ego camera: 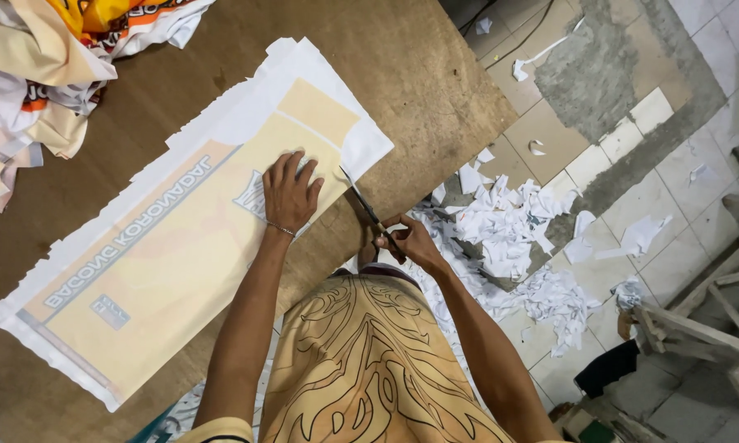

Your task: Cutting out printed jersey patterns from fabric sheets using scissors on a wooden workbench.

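Note:
A long cream fabric panel with a white border and grey lettering (172,246) lies flat on a brown wooden table (410,74). My left hand (290,193) presses down flat on the panel near its right end, fingers spread. My right hand (410,242) grips a pair of scissors (368,209) at the table's edge, blades pointing up toward the white border of the panel.
A heap of cream, white and orange printed fabric (49,66) is piled at the table's top left. White offcuts (509,226) litter the tiled floor to the right. A wooden frame (706,320) stands at the far right.

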